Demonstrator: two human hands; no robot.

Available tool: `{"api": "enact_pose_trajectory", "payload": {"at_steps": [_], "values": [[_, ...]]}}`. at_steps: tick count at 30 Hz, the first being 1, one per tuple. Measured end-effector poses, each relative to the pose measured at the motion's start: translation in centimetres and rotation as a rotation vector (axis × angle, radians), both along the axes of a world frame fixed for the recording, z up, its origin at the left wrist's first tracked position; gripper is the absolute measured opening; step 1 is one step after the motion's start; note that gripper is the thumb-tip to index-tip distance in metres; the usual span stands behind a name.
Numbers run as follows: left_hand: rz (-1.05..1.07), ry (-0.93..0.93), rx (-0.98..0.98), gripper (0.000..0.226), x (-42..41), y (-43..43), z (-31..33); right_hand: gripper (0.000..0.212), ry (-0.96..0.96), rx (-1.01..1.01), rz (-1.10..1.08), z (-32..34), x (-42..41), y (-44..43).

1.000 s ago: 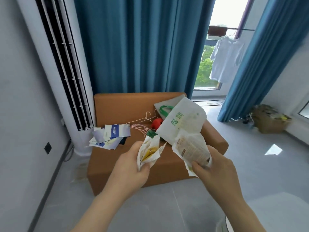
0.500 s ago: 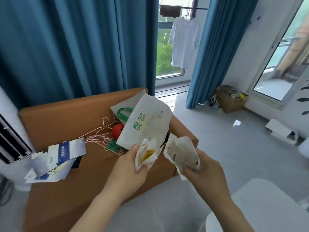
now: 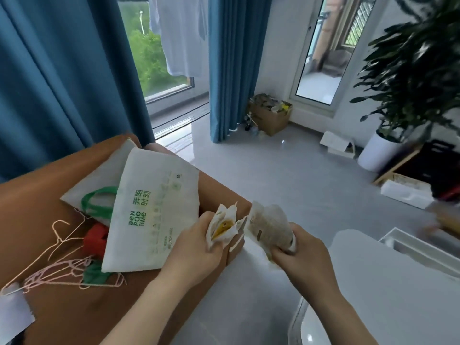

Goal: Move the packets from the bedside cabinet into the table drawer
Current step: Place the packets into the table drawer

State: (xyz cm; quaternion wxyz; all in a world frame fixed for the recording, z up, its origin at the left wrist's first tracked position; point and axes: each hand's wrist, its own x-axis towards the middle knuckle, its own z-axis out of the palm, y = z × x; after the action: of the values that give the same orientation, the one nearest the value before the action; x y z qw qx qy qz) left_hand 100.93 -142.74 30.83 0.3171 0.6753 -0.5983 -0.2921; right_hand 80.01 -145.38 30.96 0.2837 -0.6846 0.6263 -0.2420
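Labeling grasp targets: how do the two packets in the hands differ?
The yellow packet shows a yellow patch; the beige packet is grey-beige throughout. The beige packet looks larger than the yellow packet. Both are pale, crumpled and gripped: yellow in the left hand, beige in the right hand.

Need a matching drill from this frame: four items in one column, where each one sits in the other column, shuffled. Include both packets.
Things
1. crumpled white packet with yellow print
2. crumpled white packet with grey-brown print
3. flat white fabric bag with green lettering
4. brown cardboard box

Places
A. on the grey floor beside the blue curtain
B. in the grip of the left hand
C. lying on the orange-brown cabinet top
D. in the grip of the right hand

Pairs: 1-B, 2-D, 3-C, 4-A
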Motion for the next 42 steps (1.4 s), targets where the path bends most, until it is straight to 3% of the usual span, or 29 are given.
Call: {"api": "enact_pose_trajectory", "payload": {"at_steps": [5,11,23,30,42], "values": [[-0.152,-0.004,0.048,0.015,-1.2,-8.2,-1.9,0.015,-0.005,0.052,-0.146,-1.7,-1.4,-5.4],[-0.243,-0.004,0.084,0.024,-5.2,-19.3,-3.4,0.018,0.006,0.083,-0.262,-3.5,-5.4,-14.3],[-0.4,-0.076,0.124,0.02,-15.1,-38.7,-4.1,0.03,0.046,0.135,-0.414,-5.0,-15.0,-30.3],[-0.534,-0.085,0.133,0.017,-18.9,-51.5,-6.3,0.017,0.066,0.174,-0.558,-6.3,-17.7,-40.2],[-0.889,-0.165,0.179,0.02,-29.1,-68.5,-7.0,0.014,0.029,0.237,-0.83,-6.5,-23.8,-51.1]]}}
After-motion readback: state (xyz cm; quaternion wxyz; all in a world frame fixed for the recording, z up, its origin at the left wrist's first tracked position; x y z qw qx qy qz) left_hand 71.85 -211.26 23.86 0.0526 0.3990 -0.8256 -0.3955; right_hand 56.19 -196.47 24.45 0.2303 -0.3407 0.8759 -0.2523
